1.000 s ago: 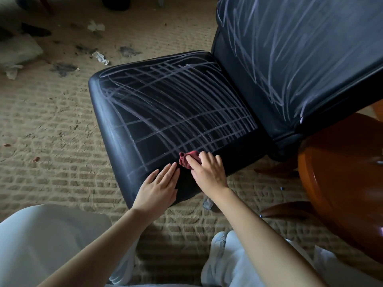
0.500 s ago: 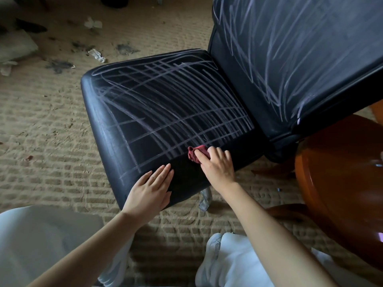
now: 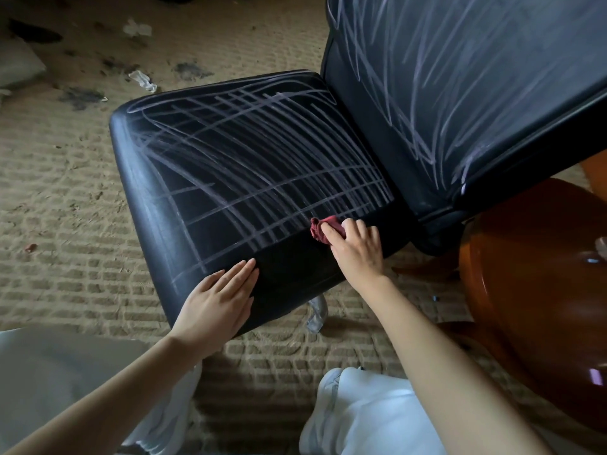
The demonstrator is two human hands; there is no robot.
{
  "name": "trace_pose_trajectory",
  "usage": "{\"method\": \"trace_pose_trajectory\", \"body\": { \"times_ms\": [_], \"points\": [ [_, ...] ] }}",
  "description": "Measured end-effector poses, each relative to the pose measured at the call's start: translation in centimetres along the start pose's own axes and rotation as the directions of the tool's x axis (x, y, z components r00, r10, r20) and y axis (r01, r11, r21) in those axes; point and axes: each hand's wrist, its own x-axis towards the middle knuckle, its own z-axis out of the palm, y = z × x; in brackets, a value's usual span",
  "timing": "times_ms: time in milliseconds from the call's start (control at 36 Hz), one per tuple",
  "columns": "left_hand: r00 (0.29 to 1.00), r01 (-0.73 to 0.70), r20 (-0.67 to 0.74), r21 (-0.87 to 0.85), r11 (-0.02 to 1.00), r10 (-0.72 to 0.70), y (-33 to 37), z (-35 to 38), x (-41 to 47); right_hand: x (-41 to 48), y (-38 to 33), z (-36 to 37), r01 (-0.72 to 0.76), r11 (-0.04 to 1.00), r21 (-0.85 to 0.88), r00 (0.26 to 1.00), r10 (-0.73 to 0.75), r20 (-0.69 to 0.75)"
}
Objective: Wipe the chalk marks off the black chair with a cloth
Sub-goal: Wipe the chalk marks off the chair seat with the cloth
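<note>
GRIP: right hand [image 3: 356,254] curled on small crumpled red cloth [image 3: 323,229]; left hand [image 3: 220,300] flat, holding nothing | SITE: near edge of chalk-lined black padded chair seat [image 3: 230,159] | HANDLING: likely soft, light; keep bunched

Most of the red cloth [image 3: 320,232] is buried under the right hand [image 3: 357,252]. The chair [image 3: 230,165] loses its backrest past the top and right edges, as does the brown wooden piece [image 3: 532,277]. The floor scraps [image 3: 142,79] are too small to name.

chair [image 3: 230,178]: one is counted
cloth [image 3: 323,229]: one is counted
left hand [image 3: 216,303], right hand [image 3: 358,254]: two are counted
paper scraps [image 3: 143,81]: two are seen at eleven o'clock
</note>
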Motion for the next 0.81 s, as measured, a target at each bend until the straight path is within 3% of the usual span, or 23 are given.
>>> {"method": "trace_pose_trajectory", "body": {
  "times_ms": [556,694,806],
  "points": [
    [0.998,-0.041,-0.039,-0.007,0.999,0.041,-0.2,0.4,-0.2,1.6,4.4,0.0,-0.087,0.992,-0.094,0.977,0.104,0.187],
    [0.998,-0.038,-0.044,-0.019,0.999,0.037,-0.2,0.5,-0.2,2.1,5.5,-0.5,-0.131,0.987,-0.099,0.93,0.156,0.331],
    [0.999,-0.034,-0.035,-0.034,0.999,0.033,-0.2,0.5,-0.2,2.5,6.4,-0.5,-0.188,0.975,-0.117,0.911,0.217,0.352]
  ]
}}
